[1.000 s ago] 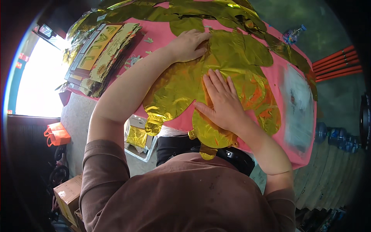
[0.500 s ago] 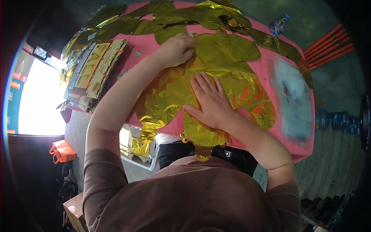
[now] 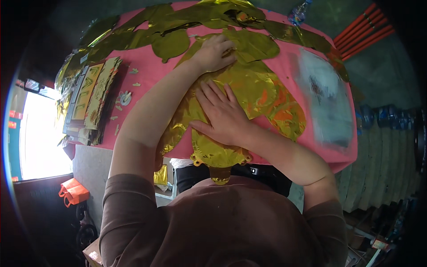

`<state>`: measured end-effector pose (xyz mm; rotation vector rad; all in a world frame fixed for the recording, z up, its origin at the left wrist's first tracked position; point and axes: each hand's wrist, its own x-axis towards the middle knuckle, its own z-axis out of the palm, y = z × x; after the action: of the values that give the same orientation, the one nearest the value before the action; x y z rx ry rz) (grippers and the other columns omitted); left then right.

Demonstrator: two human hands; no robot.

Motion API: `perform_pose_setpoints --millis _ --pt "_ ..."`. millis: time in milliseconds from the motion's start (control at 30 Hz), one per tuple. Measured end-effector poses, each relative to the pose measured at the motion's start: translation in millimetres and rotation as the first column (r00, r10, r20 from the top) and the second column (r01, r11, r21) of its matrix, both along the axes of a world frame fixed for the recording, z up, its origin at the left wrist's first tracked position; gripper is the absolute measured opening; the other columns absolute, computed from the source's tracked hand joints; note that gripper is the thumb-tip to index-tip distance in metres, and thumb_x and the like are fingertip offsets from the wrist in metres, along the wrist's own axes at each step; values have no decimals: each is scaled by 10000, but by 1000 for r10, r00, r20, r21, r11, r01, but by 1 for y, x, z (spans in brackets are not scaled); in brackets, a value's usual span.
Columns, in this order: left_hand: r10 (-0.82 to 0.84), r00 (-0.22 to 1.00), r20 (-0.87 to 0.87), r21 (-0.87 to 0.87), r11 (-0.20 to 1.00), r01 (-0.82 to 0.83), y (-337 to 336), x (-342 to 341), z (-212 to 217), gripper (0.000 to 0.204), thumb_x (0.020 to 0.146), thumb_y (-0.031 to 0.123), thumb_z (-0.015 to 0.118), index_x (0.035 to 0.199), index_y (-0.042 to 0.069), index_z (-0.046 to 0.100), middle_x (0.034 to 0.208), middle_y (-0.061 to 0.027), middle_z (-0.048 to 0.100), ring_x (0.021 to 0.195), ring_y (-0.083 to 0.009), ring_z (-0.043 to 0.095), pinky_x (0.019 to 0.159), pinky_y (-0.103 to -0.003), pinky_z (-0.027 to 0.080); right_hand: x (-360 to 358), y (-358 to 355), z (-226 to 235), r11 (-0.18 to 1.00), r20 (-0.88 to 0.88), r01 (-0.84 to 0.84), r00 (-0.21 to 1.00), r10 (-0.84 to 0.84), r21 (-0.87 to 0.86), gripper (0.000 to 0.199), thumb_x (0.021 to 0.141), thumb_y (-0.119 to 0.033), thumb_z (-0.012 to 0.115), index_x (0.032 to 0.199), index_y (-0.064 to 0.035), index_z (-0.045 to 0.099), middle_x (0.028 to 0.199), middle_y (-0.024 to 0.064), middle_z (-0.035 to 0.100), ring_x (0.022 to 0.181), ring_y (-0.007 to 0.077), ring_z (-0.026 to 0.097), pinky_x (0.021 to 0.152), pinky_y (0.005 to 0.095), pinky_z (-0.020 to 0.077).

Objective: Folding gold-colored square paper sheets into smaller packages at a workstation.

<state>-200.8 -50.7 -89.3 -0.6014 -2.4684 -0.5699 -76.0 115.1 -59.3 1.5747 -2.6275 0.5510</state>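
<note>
Head view: both hands on a flat gold foil balloon [image 3: 249, 89] lying mid-desk on the pink desk [image 3: 142, 95], its tail hanging over the near edge. Right hand [image 3: 224, 115] is spread flat, palm down on the foil; left hand [image 3: 215, 53] w/ fingers curled, pressing its far edge. More gold foil pieces [image 3: 178, 20] along the far side, stack of packets [image 3: 91, 100] at left.

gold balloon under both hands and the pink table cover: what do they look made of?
Gold balloon: looks like thin metallised foil film, mirror-glossy; it crinkles finely and throws orange and green reflections. It lies flat under the left hand and right hand.

Pink table cover: probably plastic sheet or cloth, matt, smooth and even in colour; the view leaves open which.
</note>
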Motion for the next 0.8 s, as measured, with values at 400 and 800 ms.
perform_pose_setpoints --millis 400,800 --pt "49 999 22 -69 997 -48 2 2 1 331 833 335 605 1091 132 567 1022 -95 510 1029 -281 496 889 -403 394 32 158 68 904 129 200 955 -266 377 694 841 -336 590 1339 65 319 1424 237 278 1315 368 294 1055 404 299" --pt "43 998 42 -116 992 -38 2 7 7 347 842 351 599 1100 121 574 1037 -85 508 1037 -279 481 899 -395 378 -16 163 89 883 116 469 877 -467 14 198 853 -131 563 962 31 595 932 198 610 858 344 600 729 374 472"
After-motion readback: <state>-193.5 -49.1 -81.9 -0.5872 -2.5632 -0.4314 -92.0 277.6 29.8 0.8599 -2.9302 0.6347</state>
